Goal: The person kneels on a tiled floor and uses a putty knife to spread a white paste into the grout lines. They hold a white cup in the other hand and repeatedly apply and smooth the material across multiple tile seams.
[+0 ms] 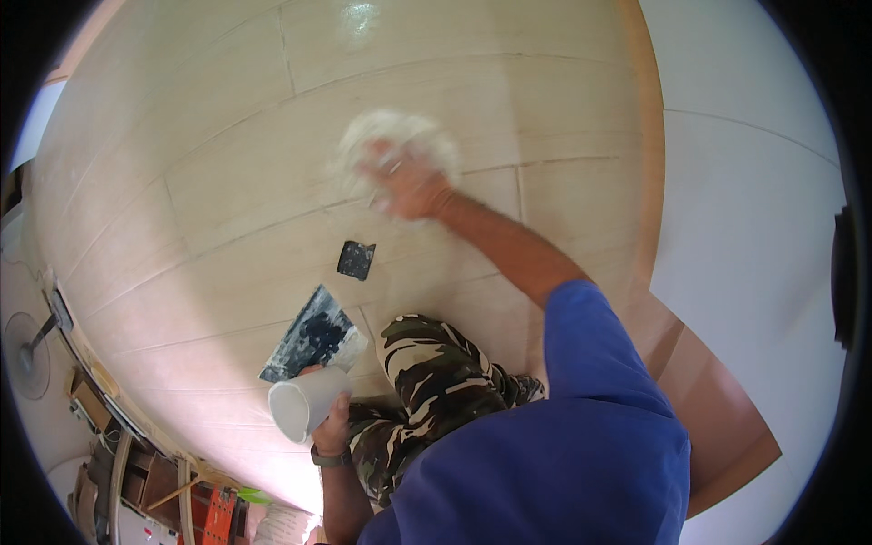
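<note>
My left hand (pixel 338 420), with a dark band on its wrist, is wrapped round a white cylindrical tub (pixel 313 400). The tub is tilted, its pale round end facing left; I cannot make out what is inside. Farther forward, my right hand (pixel 404 182) grips and presses a fluffy white rag (pixel 391 136) against the tiled floor (pixel 236 173). Hand and rag are smeared by motion. Between my hands lies a small dark square scrap (pixel 356 260). A larger flat sheet (pixel 318 336), smeared dark and white, lies just beyond the tub.
My camouflage-clad legs (pixel 427 363) are folded on the floor. A white panel (pixel 736 182) with a wooden skirting (pixel 649 136) runs along the right. At lower left are a fan (pixel 29 350), wooden shelving (pixel 150 481) and an orange object (pixel 219 518).
</note>
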Tool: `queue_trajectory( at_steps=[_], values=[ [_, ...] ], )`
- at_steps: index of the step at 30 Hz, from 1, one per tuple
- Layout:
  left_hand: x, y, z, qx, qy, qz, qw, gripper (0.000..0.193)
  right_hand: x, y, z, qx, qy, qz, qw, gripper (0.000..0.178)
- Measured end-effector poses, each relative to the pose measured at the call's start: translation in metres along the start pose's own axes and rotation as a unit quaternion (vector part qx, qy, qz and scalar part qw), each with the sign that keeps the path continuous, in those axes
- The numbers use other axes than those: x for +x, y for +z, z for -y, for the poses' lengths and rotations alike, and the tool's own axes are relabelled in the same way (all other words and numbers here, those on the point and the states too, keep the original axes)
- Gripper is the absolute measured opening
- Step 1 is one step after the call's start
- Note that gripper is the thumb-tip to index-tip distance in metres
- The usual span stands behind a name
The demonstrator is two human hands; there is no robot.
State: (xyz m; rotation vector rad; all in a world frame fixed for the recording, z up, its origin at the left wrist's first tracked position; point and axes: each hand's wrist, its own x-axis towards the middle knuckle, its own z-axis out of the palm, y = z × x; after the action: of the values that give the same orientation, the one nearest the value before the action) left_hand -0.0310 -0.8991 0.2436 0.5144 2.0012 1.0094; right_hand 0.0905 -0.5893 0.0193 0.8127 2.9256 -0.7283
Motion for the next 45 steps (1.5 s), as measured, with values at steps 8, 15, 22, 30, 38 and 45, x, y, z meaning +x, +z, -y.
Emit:
queue_trajectory(
  at_steps=[8, 15, 22, 30, 38, 45],
  values=[
    [0.002, 0.002, -0.015, 0.03, 0.059, -0.011, 0.998, 0.062, -0.037, -0.131, -0.225, -0.125, 0.442, -0.203, 0.865, 0.074],
    [0.016, -0.007, -0.021, 0.085, 0.1, 0.06, 0.99, 0.064, -0.045, -0.187, -0.353, -0.158, 0.445, -0.107, 0.875, 0.082],
    [0.013, -0.004, -0.036, 0.087, 0.083, 0.052, 0.991, 0.061, -0.053, -0.174, -0.215, -0.172, 0.396, -0.079, 0.898, 0.092],
    [0.019, -0.01, -0.043, -0.037, 0.081, 0.095, 0.992, 0.052, -0.026, -0.226, -0.325, -0.042, 0.505, -0.017, 0.862, 0.09],
    [0.016, -0.014, -0.037, 0.002, 0.064, 0.1, 0.993, 0.06, 0.037, -0.104, -0.17, -0.252, 0.341, -0.102, 0.9, 0.059],
    [0.0, 0.004, -0.029, -0.044, 0.059, 0.006, 0.997, 0.058, 0.13, -0.032, 0.039, -0.12, 0.077, -0.048, 0.989, 0.061]
  ],
)
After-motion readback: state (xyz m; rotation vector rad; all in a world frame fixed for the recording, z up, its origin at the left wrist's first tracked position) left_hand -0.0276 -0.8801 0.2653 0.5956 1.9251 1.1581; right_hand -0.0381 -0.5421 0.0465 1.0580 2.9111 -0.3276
